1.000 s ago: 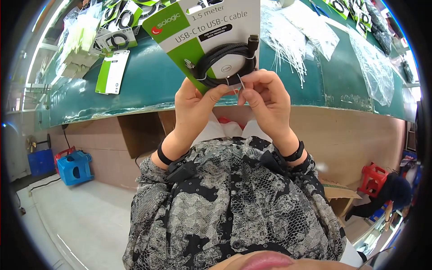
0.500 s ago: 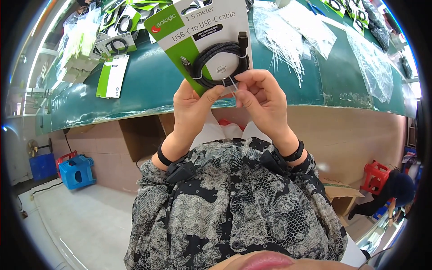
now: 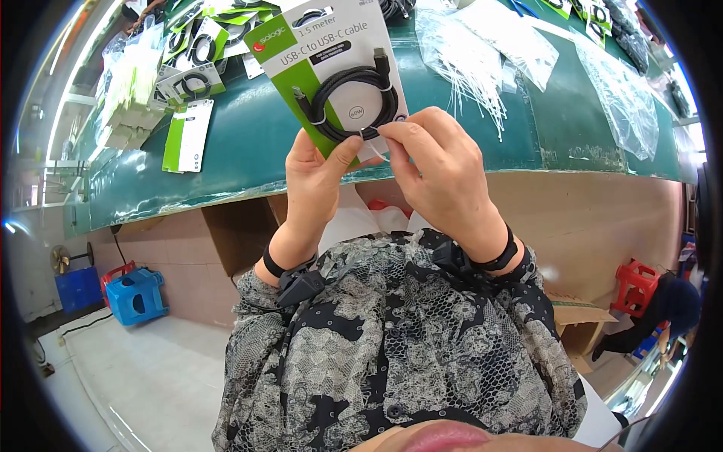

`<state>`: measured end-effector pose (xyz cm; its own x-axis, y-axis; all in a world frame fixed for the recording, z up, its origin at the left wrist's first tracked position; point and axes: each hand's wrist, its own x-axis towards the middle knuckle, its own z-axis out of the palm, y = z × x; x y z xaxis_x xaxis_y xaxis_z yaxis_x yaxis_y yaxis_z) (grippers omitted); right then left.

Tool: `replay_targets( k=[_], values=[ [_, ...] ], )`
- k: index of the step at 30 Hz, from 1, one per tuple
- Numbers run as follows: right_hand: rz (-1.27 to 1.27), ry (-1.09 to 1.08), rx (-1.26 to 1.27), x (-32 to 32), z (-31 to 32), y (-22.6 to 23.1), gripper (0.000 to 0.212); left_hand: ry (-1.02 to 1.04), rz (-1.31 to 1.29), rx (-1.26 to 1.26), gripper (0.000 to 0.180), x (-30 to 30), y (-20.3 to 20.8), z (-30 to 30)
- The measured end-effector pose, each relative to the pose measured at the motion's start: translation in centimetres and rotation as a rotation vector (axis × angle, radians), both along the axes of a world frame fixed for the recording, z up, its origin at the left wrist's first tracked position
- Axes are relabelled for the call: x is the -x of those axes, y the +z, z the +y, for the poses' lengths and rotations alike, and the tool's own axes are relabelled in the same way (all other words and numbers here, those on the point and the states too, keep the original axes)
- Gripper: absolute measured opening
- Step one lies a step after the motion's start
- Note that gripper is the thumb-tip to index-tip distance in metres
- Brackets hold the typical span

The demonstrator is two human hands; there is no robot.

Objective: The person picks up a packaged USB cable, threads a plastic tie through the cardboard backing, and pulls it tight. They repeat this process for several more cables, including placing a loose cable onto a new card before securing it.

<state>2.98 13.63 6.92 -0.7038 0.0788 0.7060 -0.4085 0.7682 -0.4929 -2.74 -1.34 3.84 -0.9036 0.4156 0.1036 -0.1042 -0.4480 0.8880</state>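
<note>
Upright above the near table edge, a green and white cardboard package (image 3: 331,34) carries a coiled black braided cable (image 3: 324,94). My left hand (image 3: 312,181) grips its lower edge, thumb in front by the bottom of the coil. A thin white cable tie (image 3: 378,152) loops round the coil's lowest part, its tail hanging toward me. My right hand (image 3: 448,169) is closed at this tie, index fingertip against the coil; the exact pinch is partly hidden. More white ties hold the coil on both sides.
On the green table (image 3: 248,143) lie a flat card (image 3: 188,135), a stack of cards (image 3: 132,113), several packaged cables (image 3: 197,83), loose white cable ties (image 3: 478,90) and a clear plastic bag (image 3: 621,105). Stools (image 3: 135,294) and a cardboard box (image 3: 580,324) stand below; a person (image 3: 663,309) bends at right.
My right hand has turned and moved in toward the coil's bottom. The tie's loop there looks smaller, its tail now hanging down. The package has shifted slightly left and up.
</note>
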Motion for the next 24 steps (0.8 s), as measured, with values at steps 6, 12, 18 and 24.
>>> replay_targets(
  k=[6,12,18,24],
  values=[
    [0.002,0.025,-0.052,0.3,-0.1,0.0,0.017,0.028,0.116,0.010,0.026,-0.2,-0.2,0.3],
    [-0.018,0.037,-0.042,0.3,-0.1,0.0,0.016,0.073,0.226,0.109,0.026,-0.2,-0.7,0.3],
    [-0.043,0.030,-0.069,0.2,-0.2,-0.1,0.017,0.100,0.254,0.109,0.024,-0.3,-1.0,0.5],
    [-0.045,0.018,-0.109,0.3,-0.4,0.0,0.016,0.257,0.599,0.462,0.023,0.2,-1.9,-0.1]
  ],
)
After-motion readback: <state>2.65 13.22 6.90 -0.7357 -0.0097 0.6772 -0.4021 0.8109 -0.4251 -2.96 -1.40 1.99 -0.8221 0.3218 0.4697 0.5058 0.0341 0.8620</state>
